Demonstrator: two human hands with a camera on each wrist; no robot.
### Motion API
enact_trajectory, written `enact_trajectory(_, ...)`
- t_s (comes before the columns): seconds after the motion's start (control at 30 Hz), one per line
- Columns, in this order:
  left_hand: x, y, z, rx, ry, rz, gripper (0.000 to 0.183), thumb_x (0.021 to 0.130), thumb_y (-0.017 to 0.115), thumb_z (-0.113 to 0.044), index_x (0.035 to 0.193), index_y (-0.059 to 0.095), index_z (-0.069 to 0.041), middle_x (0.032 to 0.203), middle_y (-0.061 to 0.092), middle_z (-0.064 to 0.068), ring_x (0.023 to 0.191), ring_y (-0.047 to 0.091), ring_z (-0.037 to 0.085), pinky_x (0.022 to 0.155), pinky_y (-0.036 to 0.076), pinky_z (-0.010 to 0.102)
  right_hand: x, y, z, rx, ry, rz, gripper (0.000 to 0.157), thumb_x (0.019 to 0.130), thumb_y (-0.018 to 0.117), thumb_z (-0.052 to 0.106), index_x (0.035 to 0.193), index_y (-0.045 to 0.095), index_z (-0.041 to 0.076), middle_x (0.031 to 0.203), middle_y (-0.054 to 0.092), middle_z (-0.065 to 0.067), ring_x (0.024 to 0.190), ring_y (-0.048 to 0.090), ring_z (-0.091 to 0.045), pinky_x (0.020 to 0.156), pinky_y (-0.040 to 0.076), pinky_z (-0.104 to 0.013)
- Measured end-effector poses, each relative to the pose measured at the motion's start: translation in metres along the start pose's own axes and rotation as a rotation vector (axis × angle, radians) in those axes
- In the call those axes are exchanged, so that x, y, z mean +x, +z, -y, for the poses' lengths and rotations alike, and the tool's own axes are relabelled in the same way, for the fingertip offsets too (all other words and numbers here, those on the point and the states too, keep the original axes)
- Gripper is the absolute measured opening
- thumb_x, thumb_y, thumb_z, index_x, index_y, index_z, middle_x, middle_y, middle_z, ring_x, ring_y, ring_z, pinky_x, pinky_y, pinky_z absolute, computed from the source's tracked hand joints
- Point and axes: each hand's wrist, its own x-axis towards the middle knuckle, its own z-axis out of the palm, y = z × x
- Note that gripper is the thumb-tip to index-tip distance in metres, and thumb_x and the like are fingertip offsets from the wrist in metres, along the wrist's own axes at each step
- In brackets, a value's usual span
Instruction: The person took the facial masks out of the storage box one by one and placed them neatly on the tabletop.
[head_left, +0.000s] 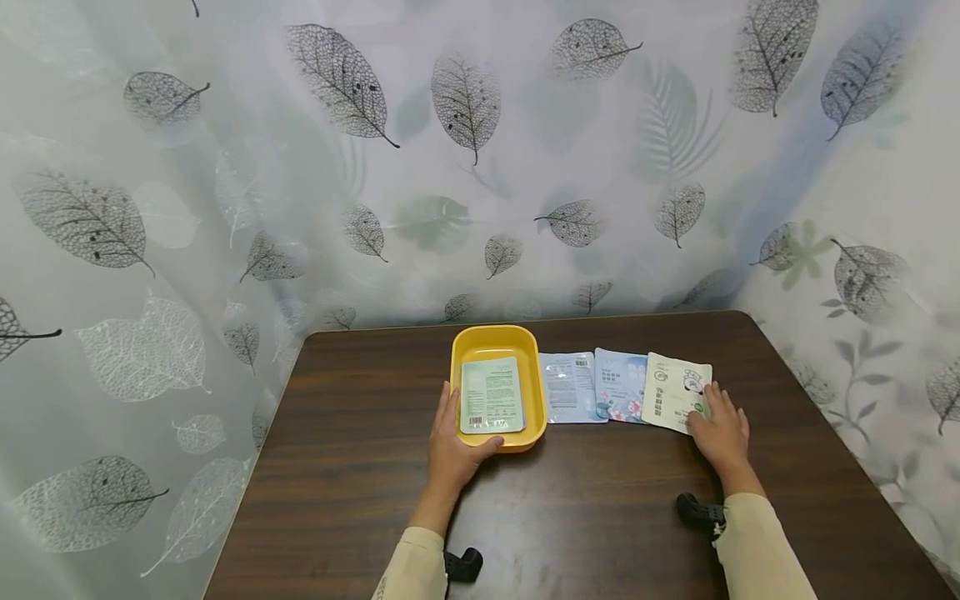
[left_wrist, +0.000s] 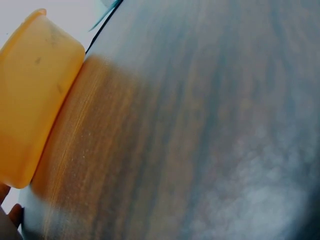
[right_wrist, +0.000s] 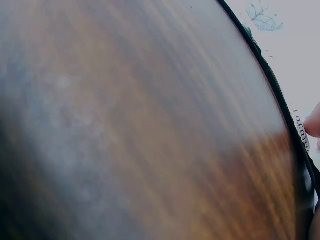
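A yellow plastic tray (head_left: 537,408) stands at the far middle of the table, with a pale green sheet-mask packet (head_left: 491,396) lying in it. My left hand (head_left: 457,450) grips its near left corner, fingers along the left side and thumb at the near rim. In the left wrist view the tray's wall (left_wrist: 40,100) shows at the left. Right of the tray, a light blue packet (head_left: 572,387), a blue packet with pink flowers (head_left: 621,383) and a cream packet (head_left: 675,390) lie in an overlapping row. My right hand (head_left: 722,429) pinches the cream packet's right edge, thumb on top.
The dark wood table (head_left: 360,467) ends at a back edge just behind the tray. Leaf-printed curtains (head_left: 465,167) hang behind it and at both sides. A black wrist device (head_left: 463,565) sits at the left cuff, another (head_left: 697,510) at the right.
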Motion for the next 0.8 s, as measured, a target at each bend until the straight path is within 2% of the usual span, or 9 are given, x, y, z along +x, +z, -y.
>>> enact_trajectory(0.13, -0.0001, 0.0002, 0.0009, -0.005, 0.005, -0.004, 0.119, 0.06, 0.093, -0.051, 0.157, 0.039, -0.008, 0.17, 0.028, 0.008, 0.152, 0.036, 0.03, 0.116, 0.039, 0.056, 0.0002, -0.0003, 0.0009, -0.006, -0.003, 0.002, 0.067, 0.101, 0.037, 0.02, 0.16, 0.015, -0.006, 0.169, 0.006, -0.025, 0.157, 0.003, -0.046, 0.123, -0.008, -0.063)
enact_trajectory(0.47, 0.0012, 0.0009, 0.0036, -0.012, 0.003, -0.001, 0.12, 0.06, 0.093, -0.054, 0.157, 0.039, -0.008, 0.17, 0.027, 0.007, 0.152, 0.036, 0.03, 0.117, 0.038, 0.056, 0.0006, -0.0001, 0.0011, -0.008, -0.004, -0.005, 0.067, 0.103, 0.035, 0.022, 0.159, 0.015, -0.007, 0.168, 0.006, -0.026, 0.157, 0.005, -0.046, 0.124, -0.007, -0.062)
enact_trajectory(0.8, 0.0003, 0.0025, 0.0047, -0.026, 0.026, -0.017, 0.12, 0.058, 0.094, -0.051, 0.156, 0.041, -0.006, 0.169, 0.029, 0.01, 0.151, 0.038, 0.032, 0.115, 0.038, 0.059, -0.0016, 0.0001, 0.0009, 0.045, 0.041, -0.053, 0.071, 0.108, 0.031, 0.039, 0.16, 0.013, -0.006, 0.168, 0.007, -0.025, 0.157, 0.008, -0.046, 0.126, -0.005, -0.058)
